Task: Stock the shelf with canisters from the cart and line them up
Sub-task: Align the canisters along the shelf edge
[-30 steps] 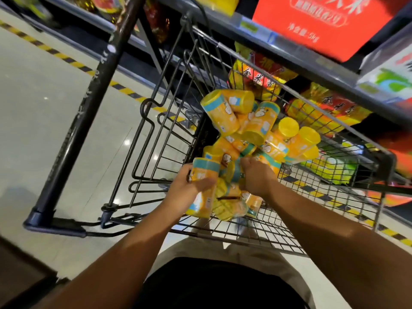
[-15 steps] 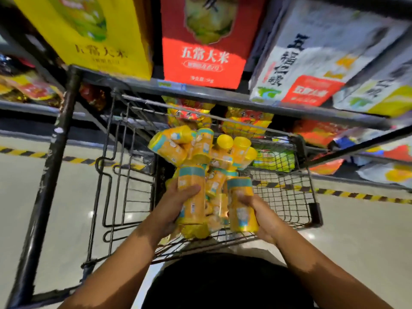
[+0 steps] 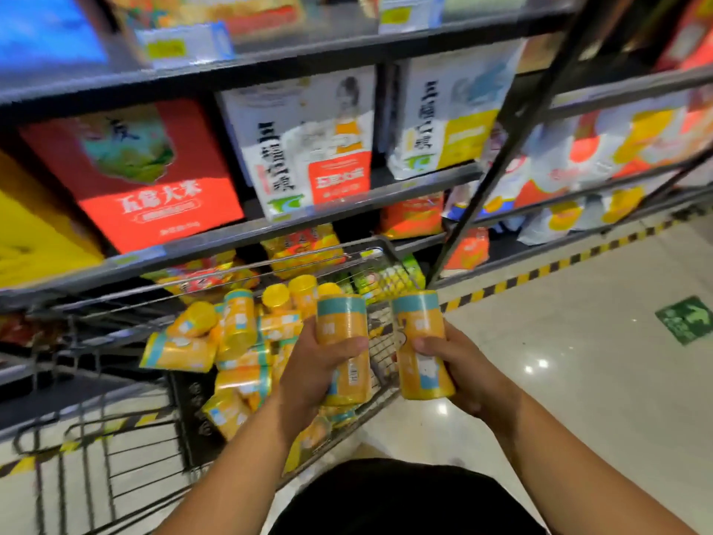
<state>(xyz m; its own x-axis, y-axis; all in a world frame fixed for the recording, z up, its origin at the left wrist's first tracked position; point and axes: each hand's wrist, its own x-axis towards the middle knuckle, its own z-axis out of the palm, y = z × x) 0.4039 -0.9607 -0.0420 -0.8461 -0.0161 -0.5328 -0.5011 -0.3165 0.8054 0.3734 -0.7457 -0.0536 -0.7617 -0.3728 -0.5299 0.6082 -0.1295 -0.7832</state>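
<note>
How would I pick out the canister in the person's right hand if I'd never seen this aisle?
Find the wire cart piled with yellow canisters in front of the shelves. Just past its right side, over the floor, the right hand grips one canister. The left hand holds another canister over the cart; this one is outside the basket.

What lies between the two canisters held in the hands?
Only the cart's wire wall shows between the left canister and the right canister, in the head view.
</note>
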